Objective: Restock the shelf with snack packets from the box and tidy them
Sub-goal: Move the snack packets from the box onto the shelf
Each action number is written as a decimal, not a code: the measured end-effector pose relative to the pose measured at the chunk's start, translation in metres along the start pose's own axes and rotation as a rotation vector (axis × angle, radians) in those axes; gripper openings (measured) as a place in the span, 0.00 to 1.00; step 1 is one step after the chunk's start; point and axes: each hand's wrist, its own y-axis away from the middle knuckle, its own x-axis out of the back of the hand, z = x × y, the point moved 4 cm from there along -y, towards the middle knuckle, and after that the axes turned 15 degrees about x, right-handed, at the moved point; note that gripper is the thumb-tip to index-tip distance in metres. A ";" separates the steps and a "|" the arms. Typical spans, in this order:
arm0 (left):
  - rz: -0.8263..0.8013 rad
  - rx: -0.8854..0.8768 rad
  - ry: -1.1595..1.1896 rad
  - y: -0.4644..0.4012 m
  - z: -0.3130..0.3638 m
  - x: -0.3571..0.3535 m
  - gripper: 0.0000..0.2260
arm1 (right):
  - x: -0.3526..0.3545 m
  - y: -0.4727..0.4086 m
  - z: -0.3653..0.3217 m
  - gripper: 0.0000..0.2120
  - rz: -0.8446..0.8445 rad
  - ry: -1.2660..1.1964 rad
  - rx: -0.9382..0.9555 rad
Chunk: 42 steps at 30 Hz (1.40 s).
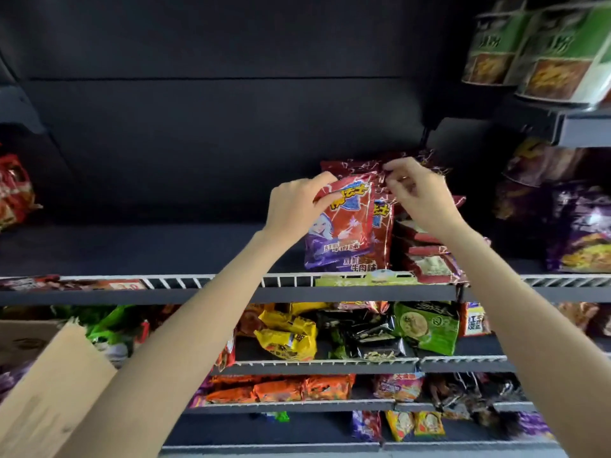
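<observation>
On the upper shelf [205, 256], behind its white wire front rail [185, 281], right of centre: one row of red snack packets [380, 239], standing upright and leaning back against further red packets stacked flat to their right.

Item 1. Front packet [342, 226], red with a purple-robed cartoon figure and yellow lettering. It stood on its bottom edge just behind the rail, tilted slightly left. The left hand [294, 209] held its top left corner, thumb in front and fingers curled over the upper seam.

Item 2. Packet behind [383, 233], same design, mostly hidden. The right hand [420, 196] pinched crinkled foil at the top of the rear packets, fingers bent; which packet it held could not be told.

Item 3. Cardboard box [49, 385], lower left, one flap raised; contents mostly out of sight.

Item 4. Lower shelves: yellow packets [287, 335], a green packet [426, 328], orange packets [281, 388], lying loosely.

Handling note, by judgement: the packets looked light, air-filled and soft, the film glossy and likely slippery, the contents probably brittle. The crimped top seam or upper corners seemed the best hold; squeezing the middle risked crushing. Standing packets would tip readily, so each wanted support from its neighbour.

Much of the upper shelf to the left stood unfilled.
</observation>
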 end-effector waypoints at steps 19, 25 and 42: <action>-0.349 0.232 0.215 0.019 -0.018 -0.057 0.38 | -0.095 0.078 -0.001 0.31 -0.161 0.289 -0.239; -0.603 0.292 0.328 0.045 -0.024 -0.074 0.45 | -0.098 0.072 0.006 0.30 -0.160 0.239 -0.154; -0.219 0.347 0.059 0.119 -0.020 0.049 0.09 | -0.068 0.127 -0.102 0.10 0.031 0.307 0.332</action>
